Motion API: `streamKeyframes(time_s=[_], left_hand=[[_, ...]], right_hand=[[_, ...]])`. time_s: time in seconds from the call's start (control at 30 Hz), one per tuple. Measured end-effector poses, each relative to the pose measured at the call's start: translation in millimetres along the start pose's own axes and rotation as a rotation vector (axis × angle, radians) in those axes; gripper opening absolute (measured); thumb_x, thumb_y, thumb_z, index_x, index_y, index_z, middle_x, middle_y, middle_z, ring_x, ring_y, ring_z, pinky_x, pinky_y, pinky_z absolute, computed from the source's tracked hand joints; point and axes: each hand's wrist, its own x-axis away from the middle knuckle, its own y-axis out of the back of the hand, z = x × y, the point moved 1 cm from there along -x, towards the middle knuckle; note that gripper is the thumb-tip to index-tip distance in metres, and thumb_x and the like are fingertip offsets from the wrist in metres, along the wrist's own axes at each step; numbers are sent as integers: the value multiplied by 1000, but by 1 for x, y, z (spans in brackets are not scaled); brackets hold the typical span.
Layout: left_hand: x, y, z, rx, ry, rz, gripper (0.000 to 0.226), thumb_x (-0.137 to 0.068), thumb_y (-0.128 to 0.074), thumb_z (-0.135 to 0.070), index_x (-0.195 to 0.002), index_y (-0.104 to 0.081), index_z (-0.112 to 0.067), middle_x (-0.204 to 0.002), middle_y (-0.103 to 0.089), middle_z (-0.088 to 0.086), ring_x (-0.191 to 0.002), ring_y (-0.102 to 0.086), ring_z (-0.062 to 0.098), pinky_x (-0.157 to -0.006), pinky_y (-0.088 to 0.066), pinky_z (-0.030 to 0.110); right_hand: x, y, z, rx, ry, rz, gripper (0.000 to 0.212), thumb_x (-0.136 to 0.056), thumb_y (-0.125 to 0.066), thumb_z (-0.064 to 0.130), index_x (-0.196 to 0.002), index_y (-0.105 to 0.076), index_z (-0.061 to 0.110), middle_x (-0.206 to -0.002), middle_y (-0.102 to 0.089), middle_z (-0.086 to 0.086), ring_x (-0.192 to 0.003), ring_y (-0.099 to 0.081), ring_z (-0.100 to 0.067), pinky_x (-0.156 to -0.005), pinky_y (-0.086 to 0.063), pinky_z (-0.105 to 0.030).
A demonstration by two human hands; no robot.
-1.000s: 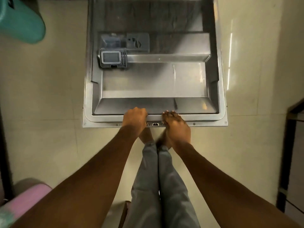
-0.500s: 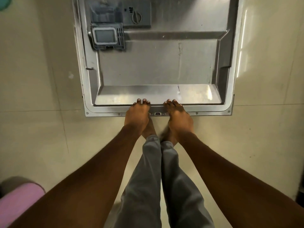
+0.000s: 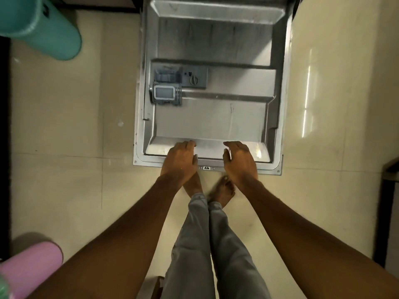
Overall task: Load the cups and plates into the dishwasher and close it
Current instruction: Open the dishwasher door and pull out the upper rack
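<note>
The dishwasher door (image 3: pixel 216 117) lies open and flat below me, its steel inner side up, with the grey detergent dispenser (image 3: pixel 166 93) on its left half. My left hand (image 3: pixel 180 161) and my right hand (image 3: pixel 239 162) lie palm down over the door's near edge, on either side of the latch (image 3: pixel 206 168). Their fingers are loosely curved and slightly apart, thumbs on top, clasping nothing that I can see. No cups, plates or racks are in view.
My legs in grey trousers (image 3: pixel 207 244) and bare feet stand on the cream tiled floor (image 3: pixel 64 137) right at the door's edge. A teal cylinder (image 3: pixel 43 24) is at upper left, a pink one (image 3: pixel 28 268) at lower left. Dark furniture (image 3: pixel 390 169) stands at right.
The door now looks smaller and flatter, with its far lip in view. My fingers, which were curled over the near edge, have loosened and the hands have spread further apart.
</note>
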Motion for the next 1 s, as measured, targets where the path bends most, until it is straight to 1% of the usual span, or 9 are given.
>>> streamKeyframes(time_s=[0.13, 0.27, 0.4, 0.57, 0.67, 0.73, 0.83, 0.93, 1.0], left_hand=[[27, 62, -15, -54, -78, -139, 42, -95, -52, -25, -135, -46, -13, -135, -52, 7, -129, -45, 22, -110, -32, 34], [65, 126, -31, -51, -58, -195, 44, -96, -49, -27, -138, -44, -14, -142, -47, 6, -135, -38, 22, -115, -27, 35], [102, 185, -46, -34, -22, -270, 46, -97, -46, -33, -139, -41, -16, -144, -45, 3, -136, -36, 20, -114, -26, 34], [120, 252, -66, -49, -20, -348, 48, -97, -43, -38, -139, -39, -16, -143, -44, 4, -135, -36, 20, -114, -25, 35], [116, 292, -71, -26, -54, -383, 52, -98, -43, -37, -142, -35, -13, -146, -41, 6, -138, -32, 21, -116, -21, 35], [105, 318, -70, -31, -87, -417, 51, -98, -43, -38, -141, -36, -13, -147, -40, 6, -139, -31, 21, -116, -20, 35], [83, 357, -66, -57, -135, -418, 53, -98, -40, -40, -143, -34, -13, -149, -37, 6, -141, -28, 22, -118, -21, 37], [52, 390, -59, -91, -198, -417, 54, -99, -39, -40, -144, -33, -11, -150, -36, 8, -142, -27, 23, -118, -21, 37], [32, 407, -57, -111, -224, -435, 55, -99, -39, -39, -145, -33, -10, -150, -36, 9, -142, -27, 23, -118, -21, 36]], right_hand=[[17, 58, 35, 28, 99, -66, 33, -97, -50, 16, -130, -55, 14, -130, -56, -6, -117, -53, -22, -94, -46, -30], [41, 118, 78, 52, 144, -119, 33, -97, -50, 18, -129, -56, 15, -129, -57, -4, -114, -55, -21, -89, -46, -28], [61, 170, 124, 37, 197, -178, 32, -96, -52, 19, -128, -57, 15, -128, -58, -4, -114, -56, -21, -93, -47, -30], [70, 216, 177, -4, 281, -251, 31, -94, -54, 16, -124, -58, 13, -123, -60, -4, -112, -57, -20, -94, -48, -31], [69, 238, 208, -24, 318, -304, 29, -94, -54, 14, -123, -59, 10, -122, -61, -6, -112, -57, -21, -96, -46, -30], [63, 249, 225, -34, 327, -337, 29, -94, -54, 13, -122, -59, 10, -121, -61, -6, -111, -57, -21, -94, -49, -31], [46, 264, 248, -40, 313, -368, 30, -94, -55, 15, -124, -57, 12, -124, -59, -4, -113, -56, -20, -94, -50, -33], [20, 278, 270, -41, 264, -383, 32, -95, -53, 17, -127, -56, 13, -126, -58, -4, -115, -53, -20, -98, -46, -31], [1, 286, 284, -35, 262, -397, 31, -96, -51, 18, -126, -55, 13, -125, -57, -3, -114, -53, -20, -95, -44, -28]])
